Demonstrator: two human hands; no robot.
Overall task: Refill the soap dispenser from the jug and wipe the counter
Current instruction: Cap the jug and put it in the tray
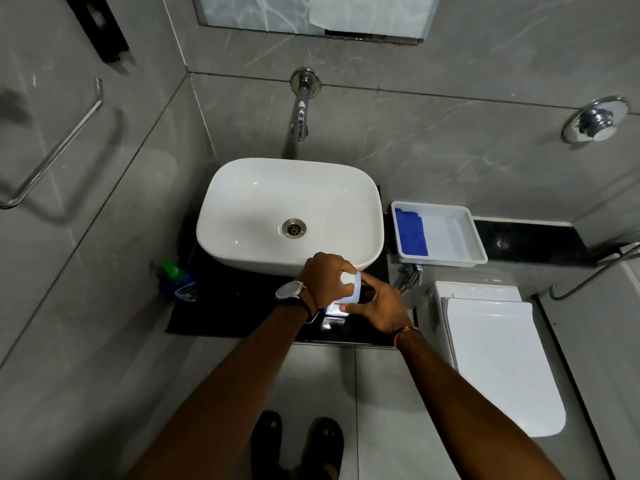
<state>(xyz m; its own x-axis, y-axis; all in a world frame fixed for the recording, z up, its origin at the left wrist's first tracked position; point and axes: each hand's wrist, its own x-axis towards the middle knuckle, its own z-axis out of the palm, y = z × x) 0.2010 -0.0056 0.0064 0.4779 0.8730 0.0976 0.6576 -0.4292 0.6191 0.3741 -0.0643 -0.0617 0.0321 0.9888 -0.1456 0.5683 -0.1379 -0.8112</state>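
A white jug (350, 293) stands on the dark counter (228, 317) just in front of the basin. My left hand (323, 280) wraps over its top, fingers at the round white cap. My right hand (379, 304) grips the jug's lower right side. A soap dispenser (178, 282) with a green pump top and blue body stands at the counter's left end, apart from both hands. A folded blue cloth (411, 232) lies in a white tray (460, 233) to the right of the basin.
A white basin (291, 216) sits on the counter under a wall tap (300, 112). To the right, a white toilet (502, 368) has its lid down. A towel rail (52, 150) hangs on the left wall. My feet in dark sandals stand on the tiled floor.
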